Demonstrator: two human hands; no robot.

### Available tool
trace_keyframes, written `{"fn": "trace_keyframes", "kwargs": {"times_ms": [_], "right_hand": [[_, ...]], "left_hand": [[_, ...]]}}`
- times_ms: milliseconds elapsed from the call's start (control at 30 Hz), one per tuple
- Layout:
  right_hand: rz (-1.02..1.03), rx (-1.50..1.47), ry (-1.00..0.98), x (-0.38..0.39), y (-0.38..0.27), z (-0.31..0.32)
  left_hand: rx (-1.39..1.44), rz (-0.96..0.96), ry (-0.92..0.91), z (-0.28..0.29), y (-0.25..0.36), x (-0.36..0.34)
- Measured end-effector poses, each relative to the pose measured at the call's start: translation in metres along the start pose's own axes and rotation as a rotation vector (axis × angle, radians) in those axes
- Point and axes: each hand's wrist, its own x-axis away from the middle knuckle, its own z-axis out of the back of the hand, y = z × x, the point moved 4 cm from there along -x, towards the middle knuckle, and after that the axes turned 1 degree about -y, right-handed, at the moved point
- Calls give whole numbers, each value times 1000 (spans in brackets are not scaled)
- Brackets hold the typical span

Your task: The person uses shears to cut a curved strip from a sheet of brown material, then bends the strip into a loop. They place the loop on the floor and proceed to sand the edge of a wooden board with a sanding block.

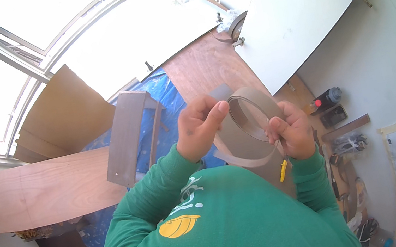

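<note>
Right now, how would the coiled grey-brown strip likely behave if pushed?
The coiled strip looks thin and curves smoothly, so it is probably flexible and somewhat springy. Its turns seem loosely nested, so it might slip or uncoil if the right hand eased its hold.
</note>
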Motion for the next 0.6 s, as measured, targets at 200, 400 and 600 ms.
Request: {"fn": "trace_keyframes", "kwargs": {"times_ms": [200, 400, 600], "right_hand": [[-66, -61, -140, 3, -16, -13], [-67, -121, -184, 4, -18, -11], [-36, -58, -119, 2, -15, -9]], "left_hand": [[-420, -676, 64, -16, 38, -13], [-448, -498, -46, -17, 17, -11], [-189, -368, 8, -18, 19, -15]]}}
